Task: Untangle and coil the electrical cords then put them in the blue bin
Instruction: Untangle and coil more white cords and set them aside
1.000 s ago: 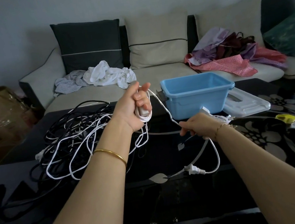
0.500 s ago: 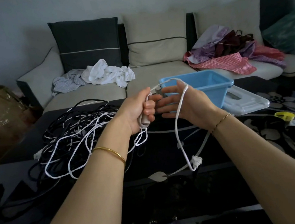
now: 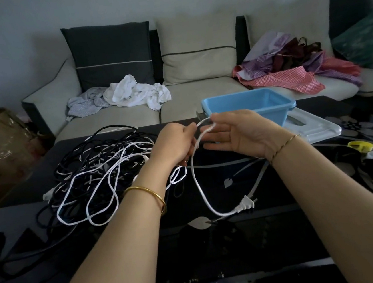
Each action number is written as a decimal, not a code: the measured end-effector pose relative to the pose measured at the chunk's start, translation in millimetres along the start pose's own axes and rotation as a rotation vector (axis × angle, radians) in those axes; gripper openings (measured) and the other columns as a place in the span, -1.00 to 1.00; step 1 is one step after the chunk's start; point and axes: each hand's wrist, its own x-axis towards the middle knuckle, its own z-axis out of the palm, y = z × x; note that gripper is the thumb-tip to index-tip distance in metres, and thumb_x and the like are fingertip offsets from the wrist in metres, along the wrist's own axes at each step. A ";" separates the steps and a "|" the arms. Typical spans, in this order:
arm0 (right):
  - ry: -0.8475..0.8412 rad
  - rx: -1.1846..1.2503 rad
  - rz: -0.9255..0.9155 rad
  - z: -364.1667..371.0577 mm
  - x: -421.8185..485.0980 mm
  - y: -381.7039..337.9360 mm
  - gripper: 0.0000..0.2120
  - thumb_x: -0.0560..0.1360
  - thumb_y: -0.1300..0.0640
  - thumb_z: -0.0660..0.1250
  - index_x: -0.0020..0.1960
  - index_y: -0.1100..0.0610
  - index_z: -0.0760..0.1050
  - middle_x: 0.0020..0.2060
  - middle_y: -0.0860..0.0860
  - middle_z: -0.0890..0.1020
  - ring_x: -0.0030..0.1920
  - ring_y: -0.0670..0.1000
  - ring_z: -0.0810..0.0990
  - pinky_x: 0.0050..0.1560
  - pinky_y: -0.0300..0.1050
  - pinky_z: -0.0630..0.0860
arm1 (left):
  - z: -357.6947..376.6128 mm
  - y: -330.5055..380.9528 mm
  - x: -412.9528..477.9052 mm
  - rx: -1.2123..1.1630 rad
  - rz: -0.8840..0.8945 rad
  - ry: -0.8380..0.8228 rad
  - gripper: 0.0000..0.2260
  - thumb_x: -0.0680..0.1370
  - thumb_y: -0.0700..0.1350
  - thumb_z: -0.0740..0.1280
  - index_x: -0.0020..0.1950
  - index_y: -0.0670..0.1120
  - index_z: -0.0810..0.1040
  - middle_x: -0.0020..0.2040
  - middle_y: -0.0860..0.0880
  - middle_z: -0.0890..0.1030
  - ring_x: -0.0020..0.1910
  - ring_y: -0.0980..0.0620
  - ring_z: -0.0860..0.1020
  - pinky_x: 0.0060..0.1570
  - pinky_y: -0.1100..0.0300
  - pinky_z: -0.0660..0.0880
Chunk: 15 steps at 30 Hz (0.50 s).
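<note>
Black glass coffee table (image 3: 289, 218) as worksurface. Fingers of left hand (image 3: 173, 146) are curling round thin white electrical cord (image 3: 194, 180); right hand (image 3: 238, 135) is carrying 1 loop on straight fingers. Cord is hanging limp and light, probably slippery, so it is best gripped near its white plug (image 3: 244, 205), lying on the table. Blue plastic bin (image 3: 246, 105) is standing just behind.
</note>
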 end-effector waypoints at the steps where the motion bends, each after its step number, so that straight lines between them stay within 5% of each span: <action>1: 0.031 0.012 0.000 1.1 2.2 0.2 -0.93 0.55 0.30 0.21 -0.04 0.28 0.47 -0.32 0.13 0.62 -0.37 0.00 0.62 -0.22 -0.07 0.65 | -0.4 -1.2 0.5 0.030 0.014 0.006 -0.54 0.64 -0.03 0.11 -0.33 -0.23 0.55 -0.62 0.01 0.43 -0.57 -0.06 0.41 -0.49 0.27 0.36; 3: 0.143 -0.031 -0.009 -1.5 8.2 2.1 -0.87 0.54 0.39 0.15 0.02 0.26 0.44 -0.42 0.07 0.50 -0.58 -0.11 0.40 -0.54 -0.26 0.47 | -1.8 -1.4 0.1 0.031 -0.001 -0.014 -0.56 0.63 -0.04 0.11 -0.35 -0.19 0.53 -0.64 0.03 0.41 -0.59 -0.03 0.39 -0.49 0.26 0.37; 6: 0.335 -0.414 -0.110 -15.6 14.9 8.5 -0.78 0.50 0.41 0.19 0.01 0.19 0.53 -0.38 0.06 0.43 -0.57 -0.10 0.23 -0.62 -0.30 0.24 | -3.8 4.2 -3.8 -0.128 -0.130 -0.145 -0.61 0.64 -0.03 0.09 -0.29 -0.18 0.49 -0.64 0.07 0.33 -0.65 0.09 0.30 -0.56 0.32 0.31; 10: 0.394 -0.699 -0.266 -27.1 14.8 20.5 -0.80 0.54 0.27 0.23 0.02 0.08 0.59 -0.33 0.03 0.54 -0.60 -0.13 0.31 -0.59 -0.30 0.31 | -9.4 14.7 -6.7 -0.603 -0.318 -0.450 -0.65 0.65 0.01 0.07 -0.28 -0.09 0.38 -0.63 0.09 0.22 -0.68 0.18 0.20 -0.61 0.40 0.21; 15: 0.203 -0.874 -0.157 -11.6 12.3 28.3 -0.86 0.56 0.19 0.26 -0.11 0.05 0.56 -0.29 0.05 0.52 -0.41 -0.03 0.41 -0.46 -0.25 0.45 | -15.6 17.0 -5.7 -1.174 -0.391 -0.589 -0.66 0.62 0.01 0.10 -0.29 -0.10 0.42 -0.66 0.07 0.25 -0.69 0.18 0.24 -0.66 0.40 0.24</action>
